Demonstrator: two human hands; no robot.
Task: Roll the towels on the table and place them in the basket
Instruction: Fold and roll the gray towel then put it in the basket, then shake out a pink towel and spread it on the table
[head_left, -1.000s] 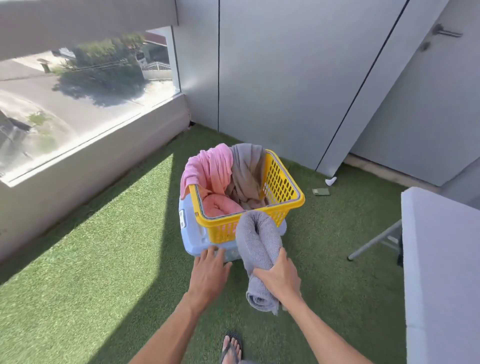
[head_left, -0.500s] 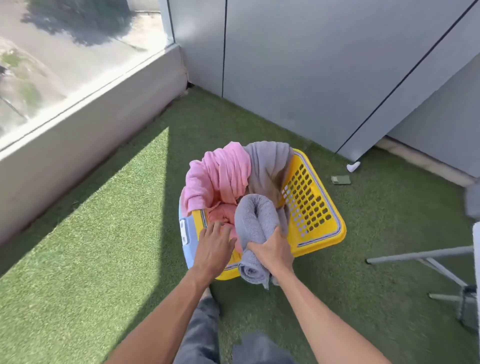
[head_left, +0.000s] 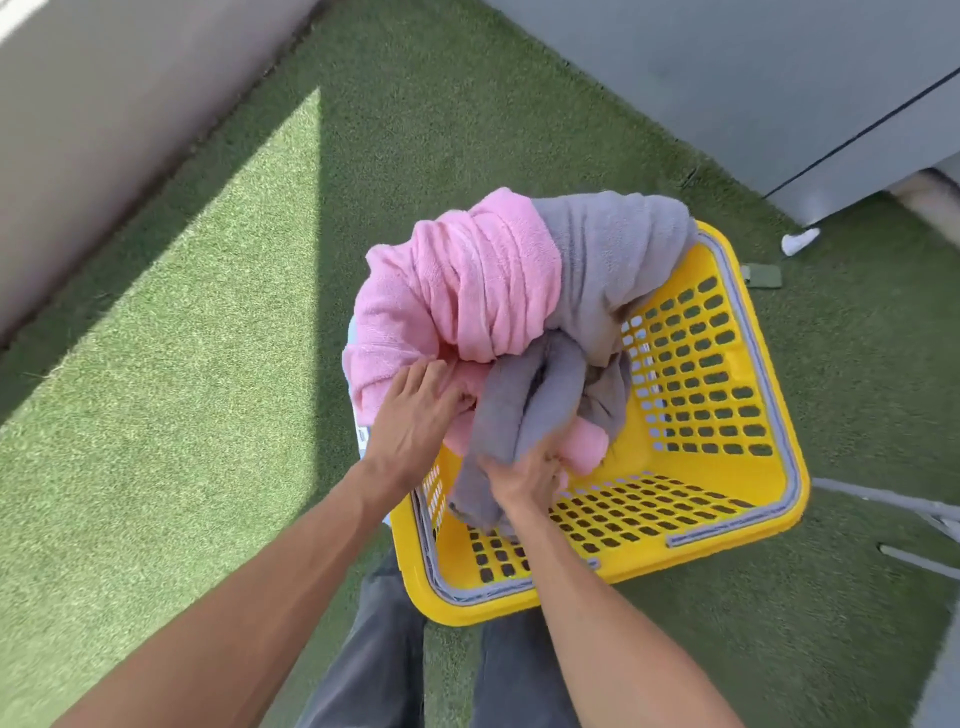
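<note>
A yellow perforated basket (head_left: 691, 395) stands on the green turf below me. A rolled pink towel (head_left: 467, 280) and a grey towel (head_left: 618, 260) hang over its far rim. My right hand (head_left: 524, 478) grips a rolled grey towel (head_left: 524, 410) and holds it down inside the basket at its left side. My left hand (head_left: 415, 415) has its fingers straight and presses on the pink towel beside the roll. Another pink towel (head_left: 587, 447) lies under the grey roll.
A low grey wall (head_left: 104, 130) runs along the left, grey panels (head_left: 753, 78) at the back right. A small white object (head_left: 800, 241) and a green item (head_left: 761, 275) lie on the turf. Metal table legs (head_left: 893, 509) stand at the right. My trouser legs (head_left: 374, 665) show below.
I have leaned over the basket. My right hand has carried the rolled grey towel from above the near rim down into it. My left hand moved from the rim onto the pink towel.
</note>
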